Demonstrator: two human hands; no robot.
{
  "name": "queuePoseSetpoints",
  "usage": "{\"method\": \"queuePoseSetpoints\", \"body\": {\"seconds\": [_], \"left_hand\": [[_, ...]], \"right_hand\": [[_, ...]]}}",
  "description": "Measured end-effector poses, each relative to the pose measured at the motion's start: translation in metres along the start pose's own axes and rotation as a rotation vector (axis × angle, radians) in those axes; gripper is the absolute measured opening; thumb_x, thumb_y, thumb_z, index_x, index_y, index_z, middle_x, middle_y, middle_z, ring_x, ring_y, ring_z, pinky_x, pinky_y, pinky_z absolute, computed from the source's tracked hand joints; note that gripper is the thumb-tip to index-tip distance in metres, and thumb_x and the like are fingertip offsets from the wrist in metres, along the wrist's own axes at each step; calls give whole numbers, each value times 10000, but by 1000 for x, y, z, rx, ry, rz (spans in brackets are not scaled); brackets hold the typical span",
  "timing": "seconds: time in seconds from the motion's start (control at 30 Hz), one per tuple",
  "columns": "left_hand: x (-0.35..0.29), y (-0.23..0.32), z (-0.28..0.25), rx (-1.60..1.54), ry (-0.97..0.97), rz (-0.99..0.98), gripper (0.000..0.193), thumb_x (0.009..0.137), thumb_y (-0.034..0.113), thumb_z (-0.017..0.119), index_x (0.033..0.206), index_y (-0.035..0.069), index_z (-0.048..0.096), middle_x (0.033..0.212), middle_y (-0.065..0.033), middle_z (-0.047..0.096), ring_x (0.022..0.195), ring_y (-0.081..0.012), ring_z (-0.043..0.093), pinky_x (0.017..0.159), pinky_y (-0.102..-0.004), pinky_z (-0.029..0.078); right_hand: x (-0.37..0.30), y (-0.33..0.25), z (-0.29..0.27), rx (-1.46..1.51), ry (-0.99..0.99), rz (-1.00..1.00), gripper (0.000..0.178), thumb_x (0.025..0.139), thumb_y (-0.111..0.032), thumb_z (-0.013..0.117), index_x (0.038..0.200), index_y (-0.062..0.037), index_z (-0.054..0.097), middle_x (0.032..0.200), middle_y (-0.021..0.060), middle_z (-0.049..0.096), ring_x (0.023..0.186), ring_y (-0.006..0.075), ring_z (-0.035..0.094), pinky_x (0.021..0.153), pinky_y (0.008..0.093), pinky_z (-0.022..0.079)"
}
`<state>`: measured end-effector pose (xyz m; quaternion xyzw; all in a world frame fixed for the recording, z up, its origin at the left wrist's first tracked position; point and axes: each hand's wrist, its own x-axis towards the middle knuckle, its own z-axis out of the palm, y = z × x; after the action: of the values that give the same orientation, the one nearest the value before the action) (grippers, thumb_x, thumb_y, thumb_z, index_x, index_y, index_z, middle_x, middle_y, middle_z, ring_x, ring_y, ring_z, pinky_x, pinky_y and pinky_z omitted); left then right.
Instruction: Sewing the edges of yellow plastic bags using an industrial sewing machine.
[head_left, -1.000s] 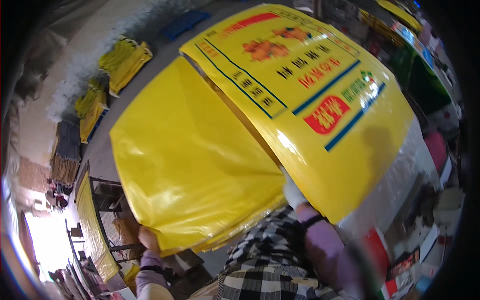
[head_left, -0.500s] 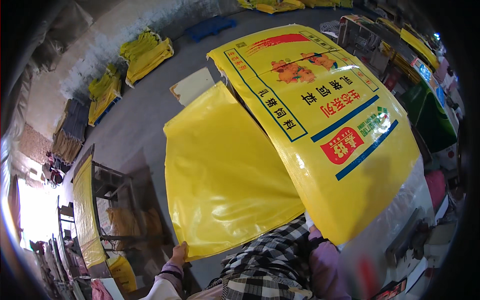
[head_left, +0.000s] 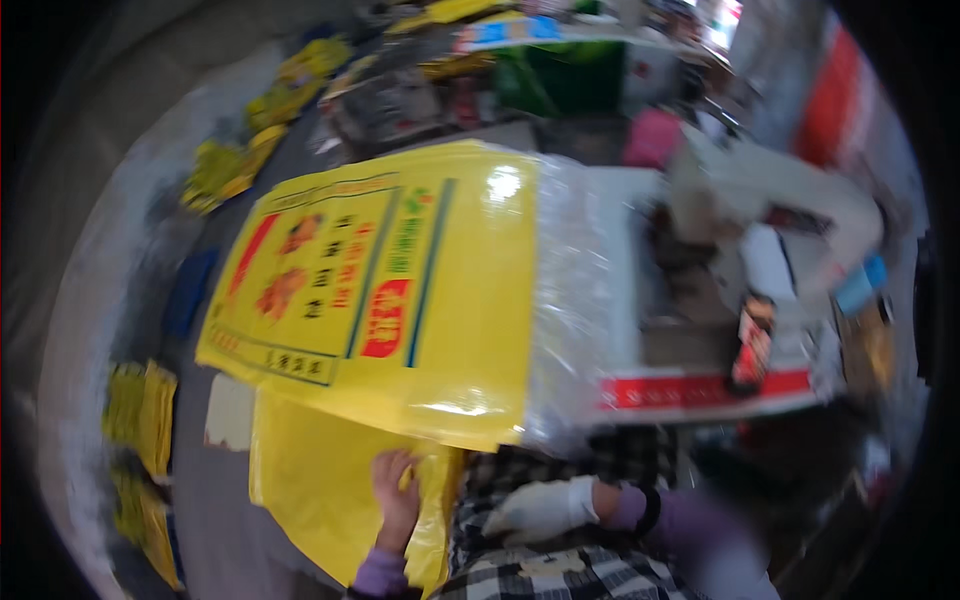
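My left hand (head_left: 396,492), bare, is over a plain yellow sack (head_left: 340,465) that hangs at my left front. Its fingers are bent but look apart, with nothing seen between them. My right hand (head_left: 541,511) wears a white glove and is low in front of my checked apron (head_left: 540,578); blur hides what its fingers do. Ahead of both hands lies a printed yellow sack (head_left: 470,300) with blue bars, red patches and pig pictures. It overlaps the plain sack's upper edge. Clear plastic (head_left: 572,310) shows along its right end.
A pale sewing machine (head_left: 790,205) stands on the worktable to the right, with a red-and-black can-like object (head_left: 752,345) near it. A red strip (head_left: 700,390) runs along the table's front edge. Folded yellow sacks (head_left: 140,420) are stacked along the left wall.
The view has swung right, bringing the sewing machine into sight. My left hand has left the plain sack's lower corner and is over its surface. My right hand now shows, off the printed sack's edge.
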<state>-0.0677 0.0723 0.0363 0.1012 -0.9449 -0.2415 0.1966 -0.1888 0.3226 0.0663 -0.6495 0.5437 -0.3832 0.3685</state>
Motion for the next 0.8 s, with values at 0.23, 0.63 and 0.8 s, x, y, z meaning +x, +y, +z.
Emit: {"method": "queuePoseSetpoints", "body": {"seconds": [0.23,0.63,0.8], "left_hand": [[197,78,126,-334,-465,216,236,779,159,795,912,29,649,790,-33,592,756,-179,556,694,-308,434],[172,128,96,-628,-307,368,105,871,76,659,890,-20,621,848,-69,608,787,-171,580,680,-284,451],[177,139,150,-86,-428,367,189,768,98,749,869,-1,625,718,-92,606,640,-240,600,608,-350,478]], "right_hand": [[-57,-22,-23,-262,632,165,312,845,-218,651,1110,-55,625,859,191,652,837,369,645,755,446,512],[-65,93,-51,-1194,1295,683,511,837,-102,536,1341,-185,536,1104,88,559,1012,271,555,846,399,470],[-54,49,-50,-231,1761,465,179,872,-153,652,1004,-37,616,918,115,637,874,322,614,771,392,487]]}}
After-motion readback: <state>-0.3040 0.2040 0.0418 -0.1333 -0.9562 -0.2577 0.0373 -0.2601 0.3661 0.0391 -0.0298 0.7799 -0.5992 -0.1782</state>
